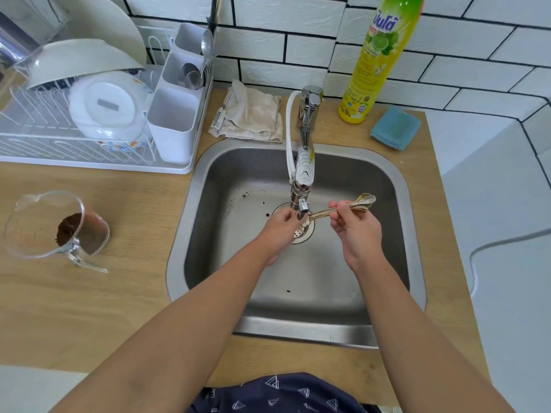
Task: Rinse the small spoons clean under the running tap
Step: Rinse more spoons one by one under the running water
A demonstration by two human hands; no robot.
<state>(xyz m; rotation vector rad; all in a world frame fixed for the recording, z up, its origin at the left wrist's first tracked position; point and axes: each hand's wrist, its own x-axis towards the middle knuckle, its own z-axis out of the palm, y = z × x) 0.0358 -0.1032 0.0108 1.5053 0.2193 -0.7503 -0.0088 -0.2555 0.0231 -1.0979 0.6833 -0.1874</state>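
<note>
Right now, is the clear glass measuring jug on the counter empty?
No. The clear glass measuring jug stands upright with dark brown coffee-like grounds at its bottom.

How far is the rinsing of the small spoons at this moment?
Done: the right hand grips the gold spoons over the sink. In hand: the handle ends reach under the tap nozzle, where the left hand waits; flowing water is too faint to confirm. Left: the spoon bowls are beside the nozzle, not under it.
</note>
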